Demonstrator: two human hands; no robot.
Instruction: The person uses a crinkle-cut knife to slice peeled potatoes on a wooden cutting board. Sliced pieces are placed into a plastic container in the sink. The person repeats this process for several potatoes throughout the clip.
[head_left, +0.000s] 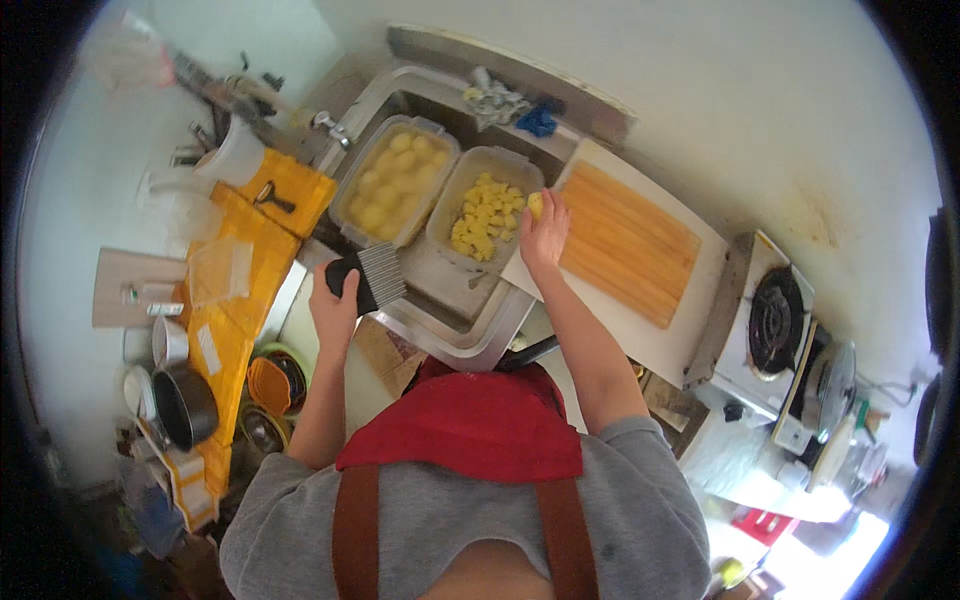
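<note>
My left hand (335, 304) grips the black handle of a crinkle cutter (382, 274), whose ridged metal blade points right over the sink's near-left rim. At the left end of the wooden cutting board (626, 244), my right hand (547, 236) holds a yellow potato piece (535, 204) between thumb and fingers. Just left of that hand, a clear plastic container (442, 232) in the sink holds many cut potato chunks (487, 214). Beside it, a second plastic container (341, 196) has whole peeled potatoes (394, 180) in cloudy water.
The steel sink (450, 337) has a faucet (330, 127) at its left. A peeler (274, 196) lies on the orange-yellow shelf (262, 300), with a dark pot (185, 405) farther down. A white board (660, 352) lies under the cutting board. A gas burner (776, 319) stands right.
</note>
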